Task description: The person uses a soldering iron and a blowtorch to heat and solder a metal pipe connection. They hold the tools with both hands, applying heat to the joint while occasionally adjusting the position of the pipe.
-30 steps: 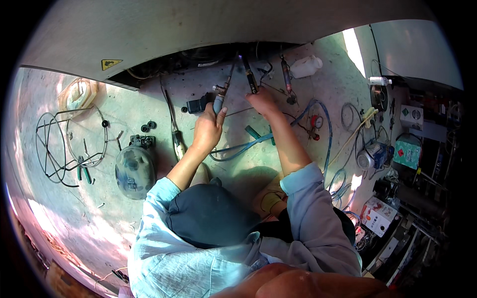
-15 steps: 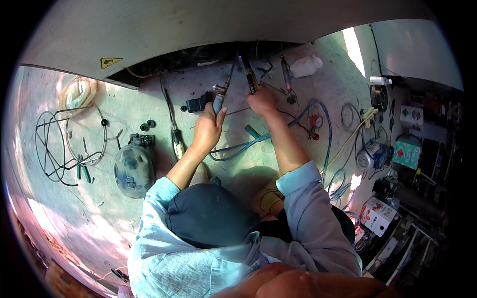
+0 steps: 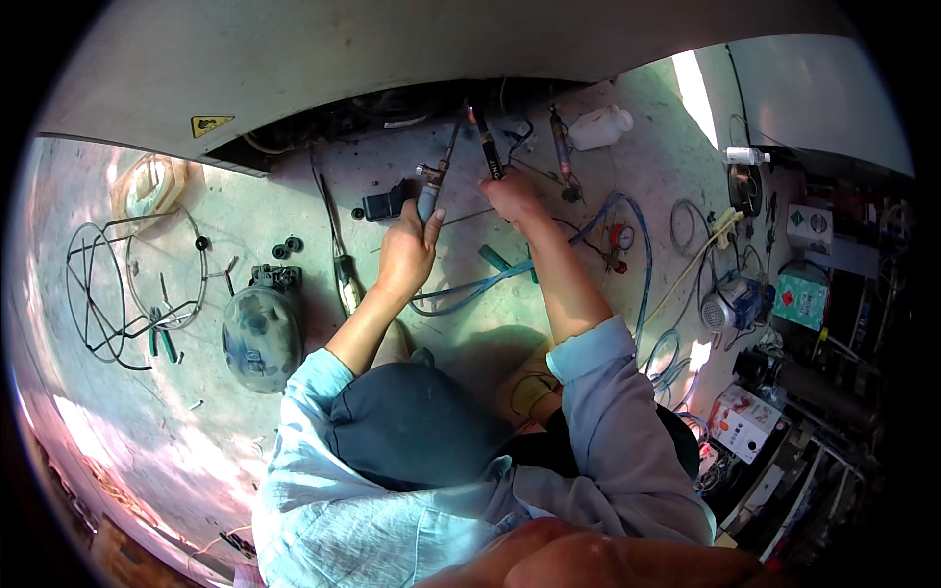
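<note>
My left hand (image 3: 410,245) is closed round the blue-grey handle of a brass-valved torch (image 3: 430,182), whose thin metal tube points up at the dark opening under a large metal cabinet (image 3: 372,49). My right hand (image 3: 512,199) grips a black cylindrical lighter (image 3: 487,145), with a small glow at its far end beside the torch tip. A black plastic box (image 3: 383,204) lies just left of the torch, and a red-and-black hand tool (image 3: 561,147) lies to the right of the lighter near a white jug (image 3: 601,129).
At left lie a tan plastic container (image 3: 150,191), a wire frame (image 3: 96,294), pliers and a grey compressor (image 3: 261,333). At right are blue hoses (image 3: 637,223), a gauge (image 3: 620,236), a blue pump (image 3: 730,309) and several boxes (image 3: 801,294). A black cable runs down the middle left.
The glow at the lighter's end has turned from violet-blue to reddish orange. The lighter's tip has shifted slightly up and left; my hands have barely moved.
</note>
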The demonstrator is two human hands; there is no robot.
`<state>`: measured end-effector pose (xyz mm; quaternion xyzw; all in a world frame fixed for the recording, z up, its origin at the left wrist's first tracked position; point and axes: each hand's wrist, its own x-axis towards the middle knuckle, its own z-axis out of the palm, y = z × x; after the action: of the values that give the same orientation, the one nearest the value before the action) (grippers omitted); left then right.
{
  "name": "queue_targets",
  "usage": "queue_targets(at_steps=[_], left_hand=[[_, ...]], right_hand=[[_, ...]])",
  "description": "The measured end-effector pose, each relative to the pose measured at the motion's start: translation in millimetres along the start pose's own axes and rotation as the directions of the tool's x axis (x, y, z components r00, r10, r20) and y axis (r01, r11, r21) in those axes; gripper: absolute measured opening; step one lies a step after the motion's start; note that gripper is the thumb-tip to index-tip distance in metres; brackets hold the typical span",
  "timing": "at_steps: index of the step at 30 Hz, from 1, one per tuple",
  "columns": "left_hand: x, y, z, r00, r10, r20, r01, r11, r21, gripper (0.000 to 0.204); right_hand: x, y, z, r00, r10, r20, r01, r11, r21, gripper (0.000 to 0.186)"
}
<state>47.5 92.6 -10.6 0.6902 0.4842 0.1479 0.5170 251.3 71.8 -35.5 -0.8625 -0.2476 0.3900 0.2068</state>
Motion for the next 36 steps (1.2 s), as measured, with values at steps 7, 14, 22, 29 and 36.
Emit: queue_targets(at_steps=[7, 14, 22, 29, 36], left_hand=[[-1, -2, 2, 1.000, 0.005, -0.008, -0.005, 1.000, -0.012, 0.033], [0, 1, -2, 1.000, -0.002, -0.004, 0.002, 1.000, -0.002, 0.034], [-1, -6, 1, 0.999, 0.044, -0.032, -0.044, 0.999, 0.020, 0.034], [-3, -1, 0, 1.000, 0.017, -0.002, -0.017, 1.000, 0.011, 0.034], [-1, -4, 0, 0.999, 0.049, -0.018, -0.049, 0.999, 0.012, 0.034]], right_hand=[[7, 6, -12, 0.873, 0.077, 0.482, -0.350, 0.786, 0.509, 0.018], [0, -3, -14, 0.901, 0.095, 0.424, -0.293, 0.853, 0.432, 0.021], [-1, -7, -19, 0.921, 0.097, 0.378, -0.221, 0.928, 0.301, 0.023], [2, -3, -28, 0.916, 0.076, 0.395, -0.206, 0.932, 0.299, 0.024], [3, -3, -34, 0.816, 0.065, 0.574, -0.439, 0.716, 0.543, 0.019]])
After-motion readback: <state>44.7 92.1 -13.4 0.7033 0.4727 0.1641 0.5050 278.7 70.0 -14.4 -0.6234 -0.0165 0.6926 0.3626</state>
